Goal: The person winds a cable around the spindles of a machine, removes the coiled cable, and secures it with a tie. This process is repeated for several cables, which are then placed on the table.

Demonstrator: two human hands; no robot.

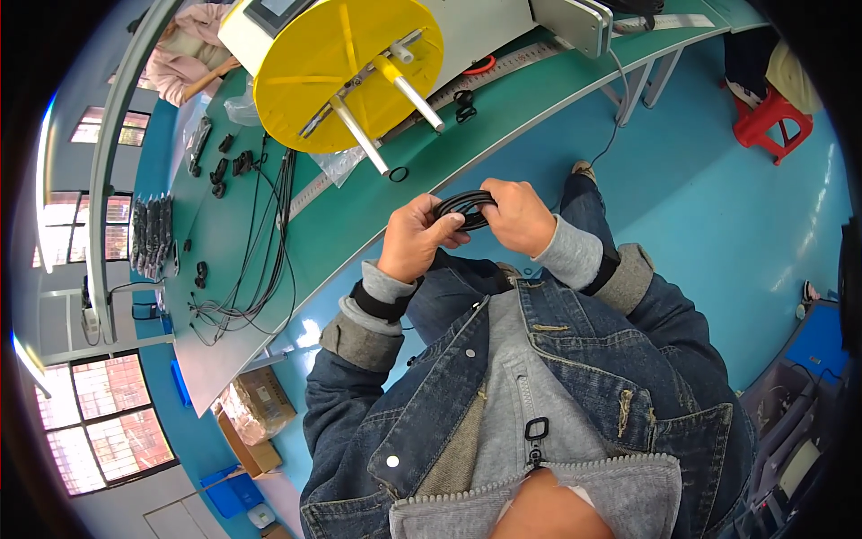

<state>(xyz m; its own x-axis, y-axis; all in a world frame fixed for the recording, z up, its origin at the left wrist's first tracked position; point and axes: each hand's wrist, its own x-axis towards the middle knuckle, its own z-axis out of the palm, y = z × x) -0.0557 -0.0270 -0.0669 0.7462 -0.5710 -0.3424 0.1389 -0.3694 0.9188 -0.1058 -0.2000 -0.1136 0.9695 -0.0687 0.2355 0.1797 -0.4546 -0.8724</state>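
Cable (473,218), black and coiled, is pinched between fingers and thumb of both left hand (417,235) and right hand (519,218), just outside the near edge of the green tabletop (512,112). If either pinch slackens, the loops could spring apart and tangle.

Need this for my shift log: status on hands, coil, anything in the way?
Left hand, right hand closed on black cable coil. Coil held off green table. Yellow disc with rods beyond, apart from coil; nothing seen blocking.
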